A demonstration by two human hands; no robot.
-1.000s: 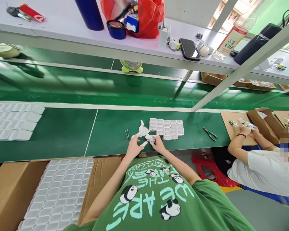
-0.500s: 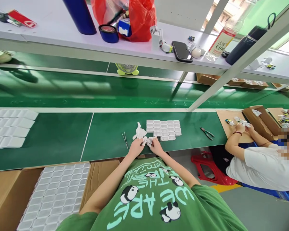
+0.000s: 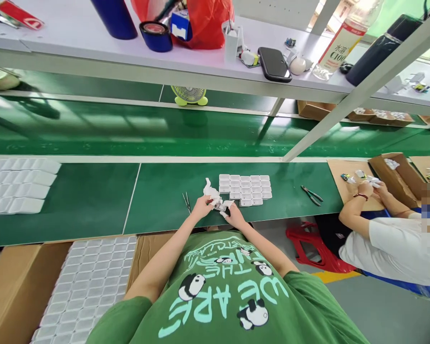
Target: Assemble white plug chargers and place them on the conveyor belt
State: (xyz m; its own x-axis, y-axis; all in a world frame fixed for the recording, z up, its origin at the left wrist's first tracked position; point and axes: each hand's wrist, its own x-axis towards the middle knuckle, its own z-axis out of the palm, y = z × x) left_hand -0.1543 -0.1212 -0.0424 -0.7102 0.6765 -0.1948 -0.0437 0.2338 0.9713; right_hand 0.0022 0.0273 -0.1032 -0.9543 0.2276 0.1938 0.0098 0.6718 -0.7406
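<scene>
Small dark part: a little dark piece (image 3: 222,207) sits pinched between both hands at the near edge of the green table (image 3: 93,200), just in front of the white tray.
Left hand: the left hand (image 3: 201,208) has its fingers closed on the part together with a crumpled white cloth (image 3: 210,191) that sticks up from the grip.
Right hand: the right hand (image 3: 234,216) pinches the part's other side, fingertips capped in white.
Doing it well: I judge that the part wants a steady hold with one hand while the cloth is worked over it, low over the table so that a slip costs little.
White tray: a tray of small white cells (image 3: 245,188) lies just beyond the hands.
Tweezers: tweezers (image 3: 187,201) lie left of the tray; pliers (image 3: 311,195) lie to its right, well apart.
Shelf: a phone (image 3: 274,64) rests on the shelf above the tray.
Since the earlier frame: the hands are drawn closer together on the part, and the cloth stands less spread.
</scene>
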